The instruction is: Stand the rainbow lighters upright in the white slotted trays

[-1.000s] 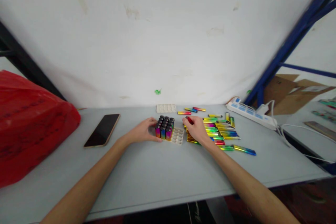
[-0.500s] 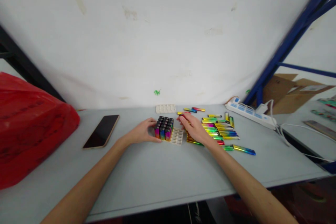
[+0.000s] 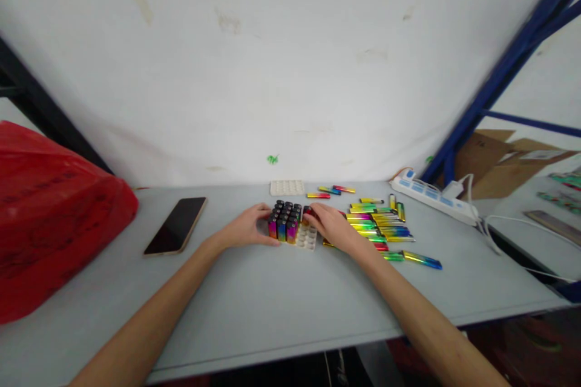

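A white tray with round-cornered slots (image 3: 306, 240) carries a block of upright lighters (image 3: 285, 221) on its left part, black tops up, bodies in shiny purple, blue and gold. My left hand (image 3: 247, 227) is curled round the left side of this block, thumb at the near edge and fingers at the far edge. My right hand (image 3: 333, 227) pinches a dark-topped lighter (image 3: 308, 211) upright at the tray's far right slots; its lower end is hard to see. Just right of that hand lie loose lighters (image 3: 381, 224) in green, gold, red and blue, several partly hidden by it.
A second white slotted tray (image 3: 287, 187) lies by the wall, with a few lighters (image 3: 330, 191) to its right. A phone (image 3: 176, 226) and a red plastic bag (image 3: 59, 224) are on the left. A white power strip (image 3: 433, 196) with cables runs along the right.
My right hand has moved left from the loose lighters to the tray, carrying a lighter that now stands upright. My left hand has stayed on the block.
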Demonstrator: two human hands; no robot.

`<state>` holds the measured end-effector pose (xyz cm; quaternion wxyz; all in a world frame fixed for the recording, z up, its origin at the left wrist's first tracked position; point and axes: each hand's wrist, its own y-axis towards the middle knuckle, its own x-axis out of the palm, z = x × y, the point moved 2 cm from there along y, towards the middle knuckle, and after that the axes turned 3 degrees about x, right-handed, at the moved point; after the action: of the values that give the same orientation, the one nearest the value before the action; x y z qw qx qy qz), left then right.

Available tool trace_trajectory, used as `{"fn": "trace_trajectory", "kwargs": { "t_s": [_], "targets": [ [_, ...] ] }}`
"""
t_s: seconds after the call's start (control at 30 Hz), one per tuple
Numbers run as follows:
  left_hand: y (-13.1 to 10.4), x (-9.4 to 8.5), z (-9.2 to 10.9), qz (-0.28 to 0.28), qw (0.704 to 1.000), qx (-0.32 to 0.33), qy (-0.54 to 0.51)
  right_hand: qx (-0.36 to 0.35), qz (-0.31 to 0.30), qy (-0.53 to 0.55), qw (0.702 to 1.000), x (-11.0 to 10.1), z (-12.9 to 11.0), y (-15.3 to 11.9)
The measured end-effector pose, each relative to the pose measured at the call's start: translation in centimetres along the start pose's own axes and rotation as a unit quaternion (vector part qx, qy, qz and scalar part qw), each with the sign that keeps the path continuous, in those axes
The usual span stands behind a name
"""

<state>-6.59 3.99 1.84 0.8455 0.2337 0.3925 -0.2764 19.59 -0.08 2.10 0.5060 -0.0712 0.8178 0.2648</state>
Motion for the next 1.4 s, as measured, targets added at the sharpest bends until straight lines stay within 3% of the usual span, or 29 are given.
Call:
{"fn": "trace_trajectory", "kwargs": {
  "t_s": [0.17,0.27,0.33,0.5,0.73,0.87,1.0,1.1,1.23,1.33,1.4],
  "targets": [
    [0.1,0.1,-0.1,0.003,1.000,0.009,0.000,-0.009,0.026,0.048,0.998,-0.9,0.7,-0.2],
    [0.1,0.2,-0.3,0.003,1.000,0.007,0.004,0.017,0.083,0.068,0.994,-1.9,3.3,0.3],
    [0.1,0.2,-0.2,0.004,1.000,0.007,0.006,0.038,0.088,0.023,0.995,-2.3,5.4,1.3],
    [0.0,0.1,0.2,0.019,0.999,0.023,0.011,0.086,-0.027,-0.136,0.987,-2.0,8.4,4.8],
    [-0.1,0.2,0.5,0.025,0.999,0.023,0.033,0.068,-0.078,-0.172,0.980,-1.0,8.0,6.0],
    [0.0,0.2,0.5,0.025,0.999,0.029,0.033,0.084,-0.051,-0.129,0.987,-1.3,8.2,4.7],
    [-0.1,0.2,0.5,0.019,0.999,0.026,0.033,0.098,0.030,0.085,0.991,-2.3,8.1,2.7],
    [-0.1,0.1,0.5,0.027,0.999,0.023,0.033,0.121,0.094,0.286,0.946,-3.0,7.4,1.5],
    [-0.1,0.1,0.4,0.020,0.999,0.026,0.032,0.189,0.139,0.467,0.853,-2.6,5.9,0.7],
    [-0.1,0.1,0.4,0.016,0.999,0.024,0.036,0.197,0.116,0.553,0.801,-1.9,4.2,0.5],
    [-0.1,0.1,0.4,0.018,0.999,0.020,0.037,0.177,0.076,0.581,0.791,-1.6,3.1,0.4]
  ]
}}
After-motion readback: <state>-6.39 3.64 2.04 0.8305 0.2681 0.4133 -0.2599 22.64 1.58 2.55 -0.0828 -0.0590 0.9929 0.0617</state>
